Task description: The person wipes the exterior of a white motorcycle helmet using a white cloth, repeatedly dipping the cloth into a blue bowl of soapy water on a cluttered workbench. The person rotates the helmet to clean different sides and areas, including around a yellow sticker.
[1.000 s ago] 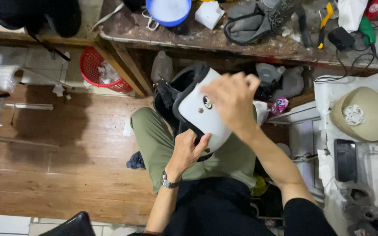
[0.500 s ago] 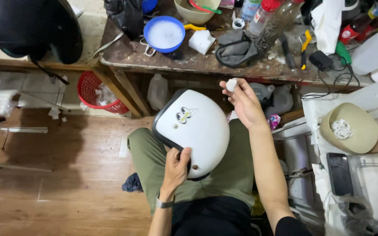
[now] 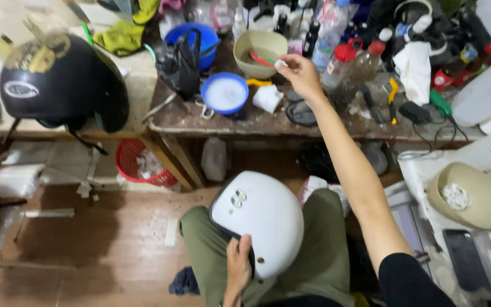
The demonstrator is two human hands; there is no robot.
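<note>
Left hand (image 3: 237, 266) clamped on white helmet (image 3: 261, 220) in lap; right hand (image 3: 299, 73) pinching a small white piece (image 3: 280, 65) up at the bench.

Left: fingers wrapped over the helmet's lower rim, thumb on the shell, helmet resting dome-up on the olive-trousered thighs. Right: arm fully extended, thumb and fingertips closed on the white piece, held at the rim of the beige bowl (image 3: 259, 52); can't tell what the piece is. Just beside that bowl: blue bowl with white contents (image 3: 224, 93), black plastic bag (image 3: 179, 64), clear bottles with red caps (image 3: 345, 62). Black helmet (image 3: 58, 85) on the left counter, well apart. Red basket (image 3: 140, 164) under the bench. Tan hat (image 3: 468, 196) and dark phone (image 3: 464, 258) to the right.
</note>
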